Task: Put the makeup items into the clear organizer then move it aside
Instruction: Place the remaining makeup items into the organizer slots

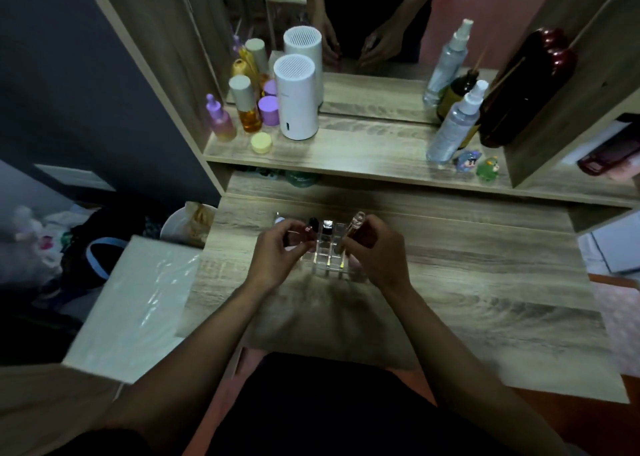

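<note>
A clear organizer [327, 253] with a grid of small compartments stands on the wooden vanity top between my two hands. My left hand [277, 251] holds a small dark red makeup tube [309, 231] at the organizer's left side. My right hand [372, 247] grips a clear-capped tube [356, 223], tilted over the organizer's right side. A dark-capped item [327, 227] stands in a back compartment. Something white [280, 219] lies just behind my left hand, partly hidden.
A raised shelf [363, 157] behind holds a white cylinder [296, 97], several bottles and jars at left, spray bottles [453, 126] and two small figurines [478, 164] at right, with a mirror above. A white box [135, 303] sits left of the vanity.
</note>
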